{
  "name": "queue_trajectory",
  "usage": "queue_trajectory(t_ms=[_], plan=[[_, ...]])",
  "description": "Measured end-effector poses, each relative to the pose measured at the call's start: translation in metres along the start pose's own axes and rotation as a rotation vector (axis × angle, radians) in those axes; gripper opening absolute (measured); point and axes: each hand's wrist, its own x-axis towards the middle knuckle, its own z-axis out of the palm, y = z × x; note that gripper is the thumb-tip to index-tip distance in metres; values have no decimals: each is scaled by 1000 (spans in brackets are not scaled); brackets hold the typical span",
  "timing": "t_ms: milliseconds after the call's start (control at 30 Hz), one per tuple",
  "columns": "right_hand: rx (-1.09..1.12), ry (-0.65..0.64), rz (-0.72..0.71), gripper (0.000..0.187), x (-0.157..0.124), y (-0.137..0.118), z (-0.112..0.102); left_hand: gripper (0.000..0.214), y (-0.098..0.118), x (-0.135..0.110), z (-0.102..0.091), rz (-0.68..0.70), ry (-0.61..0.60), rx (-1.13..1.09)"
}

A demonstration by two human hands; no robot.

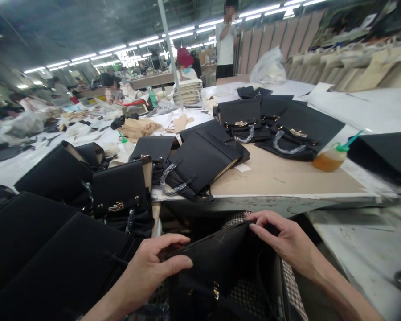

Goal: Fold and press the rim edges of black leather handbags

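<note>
A black handbag [217, 254] with a small gold clasp lies below the table's front edge, over checkered cloth. My left hand [160, 258] pinches its top edge at the left, thumb on the near side and fingers mostly behind. At the upper right corner of the same edge, my right hand [277, 236] grips with thumb and fingertips. The edge runs slanted between both hands. Part of the bag's lower body is dark and hard to make out. Beside my left hand, large black bag panels [53, 249] fill the lower left.
Several black handbags with plastic-wrapped handles, one of them a folded bag [203, 160], lie on the worktable [270, 178]. A squeeze bottle [332, 158] of amber liquid stands at the right. Beige bags [354, 67] line the back right. A person [225, 44] stands behind the table.
</note>
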Motion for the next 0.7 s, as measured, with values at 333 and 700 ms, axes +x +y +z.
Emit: queue_trajectory(t_ms=[333, 700], plan=[[-225, -290, -519, 24, 10, -64, 5, 21, 3, -5, 7, -35, -22, -66], [-254, -285, -558, 3, 16, -86, 41, 28, -2, -8, 8, 21, -15, 34]])
